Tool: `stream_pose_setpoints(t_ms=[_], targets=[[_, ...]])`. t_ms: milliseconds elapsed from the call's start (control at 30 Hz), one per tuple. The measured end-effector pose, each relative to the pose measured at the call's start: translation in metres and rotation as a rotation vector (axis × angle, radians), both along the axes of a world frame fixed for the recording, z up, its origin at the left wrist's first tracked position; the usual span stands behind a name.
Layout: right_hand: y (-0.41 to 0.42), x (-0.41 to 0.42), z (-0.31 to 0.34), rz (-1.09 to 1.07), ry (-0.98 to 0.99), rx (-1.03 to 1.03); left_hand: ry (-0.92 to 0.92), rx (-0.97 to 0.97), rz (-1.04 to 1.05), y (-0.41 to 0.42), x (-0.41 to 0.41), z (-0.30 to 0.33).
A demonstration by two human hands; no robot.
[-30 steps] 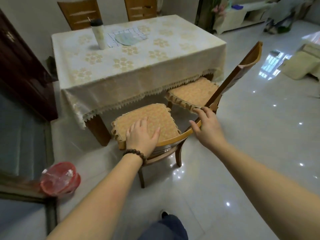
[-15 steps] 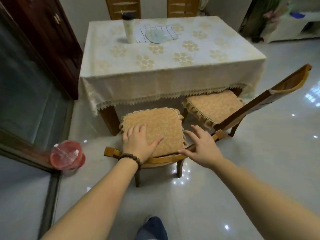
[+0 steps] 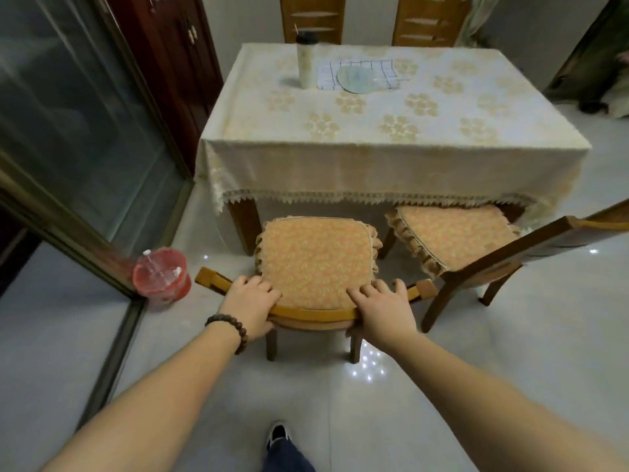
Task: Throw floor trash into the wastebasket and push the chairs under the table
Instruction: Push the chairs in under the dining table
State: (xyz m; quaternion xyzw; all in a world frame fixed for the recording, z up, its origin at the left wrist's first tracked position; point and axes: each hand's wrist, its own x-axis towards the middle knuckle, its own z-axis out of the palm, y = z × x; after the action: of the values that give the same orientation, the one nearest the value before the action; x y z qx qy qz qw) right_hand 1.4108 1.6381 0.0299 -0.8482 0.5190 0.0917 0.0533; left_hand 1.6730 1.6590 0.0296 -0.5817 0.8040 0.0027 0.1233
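Red wastebasket, clear-lined, beside chair.

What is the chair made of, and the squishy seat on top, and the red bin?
The chair looks like varnished wood: orange-brown and shiny. Its seat cushion looks like woven fabric, patterned with a frilly edge. The red bin is probably plastic: see-through and glossy.
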Motion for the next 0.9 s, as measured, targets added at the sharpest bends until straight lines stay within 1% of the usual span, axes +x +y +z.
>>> stream_pose_setpoints(t_ms=[100, 233, 300, 433, 600, 900], targets=[[0.0, 0.002, 0.0, -0.01, -0.022, -0.059, -0.021, -0.028, -0.008, -0.004, -0.001, 0.002], [-0.004, 0.0, -0.002, -0.006, -0.028, -0.083, -0.073, 0.016, -0.129, -0.016, 0.004, 0.006], [-0.007, 0.001, -0.003, -0.007, -0.026, -0.099, -0.078, 0.034, -0.155, -0.023, 0.008, 0.006], [-0.024, 0.014, 0.0, -0.019, -0.036, -0.121, -0.086, 0.014, -0.187, -0.044, 0.024, 0.01], [-0.049, 0.036, 0.006, -0.04, 0.014, -0.164, -0.081, -0.019, -0.225, -0.08, 0.048, 0.019], [-0.088, 0.064, 0.006, -0.068, -0.008, -0.186, -0.115, -0.019, -0.227, -0.128, 0.072, 0.02]])
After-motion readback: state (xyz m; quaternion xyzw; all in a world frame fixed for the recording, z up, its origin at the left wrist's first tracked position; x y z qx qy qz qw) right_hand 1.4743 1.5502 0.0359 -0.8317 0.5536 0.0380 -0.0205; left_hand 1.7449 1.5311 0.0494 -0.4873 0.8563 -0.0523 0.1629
